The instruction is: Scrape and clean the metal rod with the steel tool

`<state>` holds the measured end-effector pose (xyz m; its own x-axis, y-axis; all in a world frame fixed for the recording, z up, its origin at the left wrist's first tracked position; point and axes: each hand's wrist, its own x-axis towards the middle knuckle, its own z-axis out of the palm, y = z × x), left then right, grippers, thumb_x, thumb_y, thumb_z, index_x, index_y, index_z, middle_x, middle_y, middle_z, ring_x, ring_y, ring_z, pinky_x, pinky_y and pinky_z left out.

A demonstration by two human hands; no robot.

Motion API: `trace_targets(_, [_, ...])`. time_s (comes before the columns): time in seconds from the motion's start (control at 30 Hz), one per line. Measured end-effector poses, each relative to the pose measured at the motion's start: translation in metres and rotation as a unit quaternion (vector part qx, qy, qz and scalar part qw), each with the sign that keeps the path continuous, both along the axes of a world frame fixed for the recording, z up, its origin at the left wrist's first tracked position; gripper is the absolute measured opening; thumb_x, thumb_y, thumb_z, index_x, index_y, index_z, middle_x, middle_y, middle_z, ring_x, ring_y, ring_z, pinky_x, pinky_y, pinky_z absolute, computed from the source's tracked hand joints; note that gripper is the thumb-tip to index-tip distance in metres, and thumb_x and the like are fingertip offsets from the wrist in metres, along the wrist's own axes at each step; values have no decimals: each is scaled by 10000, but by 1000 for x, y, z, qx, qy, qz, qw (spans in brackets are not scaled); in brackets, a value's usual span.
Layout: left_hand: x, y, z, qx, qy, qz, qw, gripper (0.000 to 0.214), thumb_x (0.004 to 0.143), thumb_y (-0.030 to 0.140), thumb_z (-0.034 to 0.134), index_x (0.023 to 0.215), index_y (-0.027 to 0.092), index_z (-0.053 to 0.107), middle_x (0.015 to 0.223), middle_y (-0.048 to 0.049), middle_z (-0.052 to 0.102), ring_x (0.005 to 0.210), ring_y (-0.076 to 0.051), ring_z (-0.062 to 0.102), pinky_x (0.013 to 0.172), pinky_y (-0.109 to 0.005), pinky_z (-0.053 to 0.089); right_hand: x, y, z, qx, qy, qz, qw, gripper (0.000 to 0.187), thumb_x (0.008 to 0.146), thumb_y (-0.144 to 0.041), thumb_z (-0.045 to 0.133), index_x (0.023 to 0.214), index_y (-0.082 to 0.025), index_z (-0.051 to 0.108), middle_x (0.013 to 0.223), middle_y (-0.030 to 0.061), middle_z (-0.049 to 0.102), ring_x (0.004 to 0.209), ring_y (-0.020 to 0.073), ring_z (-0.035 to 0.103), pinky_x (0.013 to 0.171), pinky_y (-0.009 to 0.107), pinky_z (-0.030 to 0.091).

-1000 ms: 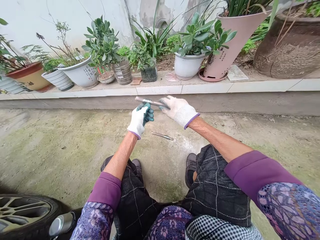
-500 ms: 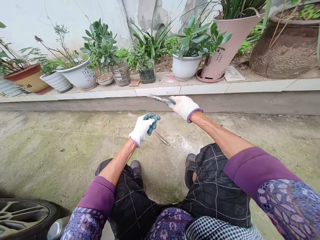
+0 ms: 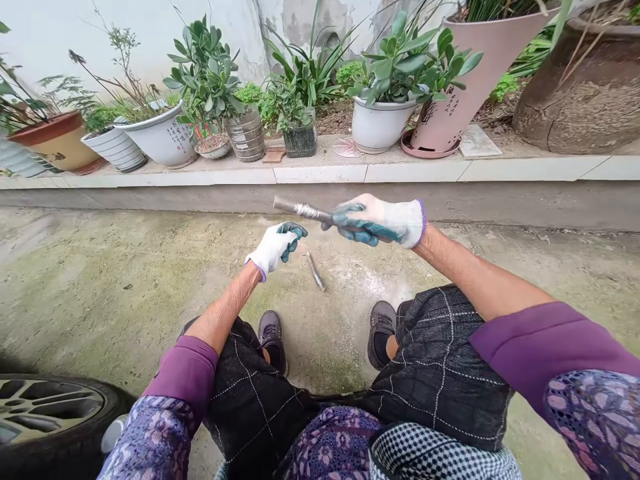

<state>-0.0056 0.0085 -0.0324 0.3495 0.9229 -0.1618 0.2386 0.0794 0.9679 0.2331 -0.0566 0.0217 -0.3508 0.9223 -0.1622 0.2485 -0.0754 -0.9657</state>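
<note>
The right hand [image 3: 375, 220], in a white glove with a green rubber palm, clenches a metal bar [image 3: 300, 211] banded with silver wire, its end hidden in the fist. The left hand [image 3: 274, 248] curls loosely around nothing, just apart from the bar. A short metal rod [image 3: 315, 271] lies on the mossy concrete ground [image 3: 125, 287], below and between them, amid white dust. Along the tiled ledge [image 3: 320, 175], a white pot [image 3: 165, 143] carries dark characters too small to read. A car tyre [image 3: 65, 427] is cut off at lower left.
</note>
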Motion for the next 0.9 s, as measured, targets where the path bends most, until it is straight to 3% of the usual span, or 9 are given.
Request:
trace_targets(0.07, [-2,1,1,19,31,-13,999,85,693,188,657,745,160,718,505,10,499,379,-77,374,311,-171,245,-1,-9,-12,-48,-93,111,988,366,858,-466,653,1021,-151,743,605,-14,579,413,67,407,365,197,310])
trace_targets(0.13, [-1,-4,0,22,77,-39,996,72,688,180,683,738,167,733,490,14,497,371,-71,365,315,-164,229,0,-11,-31,-53,-240,164,955,281,853,-422,641,936,-181,760,593,-9,609,422,81,432,410,221,332])
trace_targets(0.23, [6,-18,-4,-4,138,-89,986,50,707,198,696,733,174,731,472,25,475,344,-65,333,308,-172,211,6,-4,-56,33,-454,93,885,195,845,-351,640,828,-195,756,611,25,647,514,133,520,527,277,386])
trace_targets(0.3, [13,-27,-5,-14,134,-111,985,70,746,238,686,742,171,706,488,26,479,348,-71,344,307,-183,232,15,6,-62,90,-516,7,852,207,878,-347,604,884,-199,749,707,66,684,630,179,579,611,311,411])
trace_targets(0.37, [19,-32,-4,-12,109,-113,988,90,775,252,664,787,167,691,508,29,486,366,-77,363,313,-189,262,29,16,-58,116,-526,-60,841,244,915,-366,554,965,-207,731,795,93,694,698,207,591,655,331,416])
trace_targets(0.47, [24,-32,-1,-14,77,-115,990,119,778,212,624,864,161,689,532,35,501,394,-80,388,328,-187,292,49,24,-44,127,-474,-151,858,249,917,-403,570,935,-193,702,797,96,673,694,201,553,660,330,406])
trace_targets(0.6, [22,-27,1,-26,62,-127,990,177,760,168,576,898,153,686,547,43,500,417,-72,399,343,-176,305,60,23,-31,101,-385,-192,897,361,990,-457,461,1017,-172,681,788,76,671,599,157,506,575,308,401])
trace_targets(0.77, [20,-26,-3,-40,67,-113,990,188,759,152,560,908,145,674,542,46,491,416,-71,388,345,-177,303,58,17,-24,139,-371,-209,894,240,941,-367,563,882,-162,671,683,35,579,591,127,431,518,268,364])
trace_targets(0.9, [21,-19,-4,-29,91,-114,989,185,771,152,554,917,147,669,538,48,485,416,-74,395,350,-175,311,46,-3,-7,56,-160,-178,969,260,953,-363,521,1035,-157,656,681,-7,538,479,88,393,387,221,340])
